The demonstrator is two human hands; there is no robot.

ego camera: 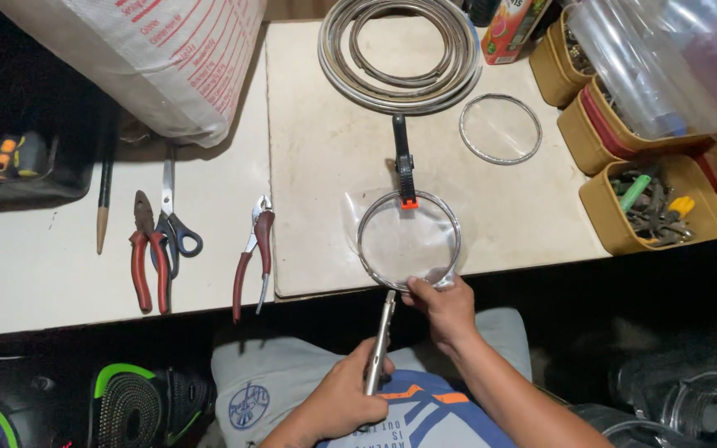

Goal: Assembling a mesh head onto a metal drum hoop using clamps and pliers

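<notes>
My right hand (446, 309) pinches the near rim of a metal ring (409, 241) that lies on a clear plastic sheet at the table's front edge. A black clamp with an orange tip (405, 166) grips the ring's far side. My left hand (343, 396) holds a slim silver tool (380, 340) upright, with its tip touching the ring's near rim just left of my right fingers.
A coil of metal strip (400, 50) and a smaller metal ring (500, 128) lie farther back. Red pliers (148, 261), scissors (173, 217), a cutter (255, 257) and a pencil-like stick (104, 195) sit left. Yellow bins of parts (653, 203) stand right; a white sack (151, 58) rests back left.
</notes>
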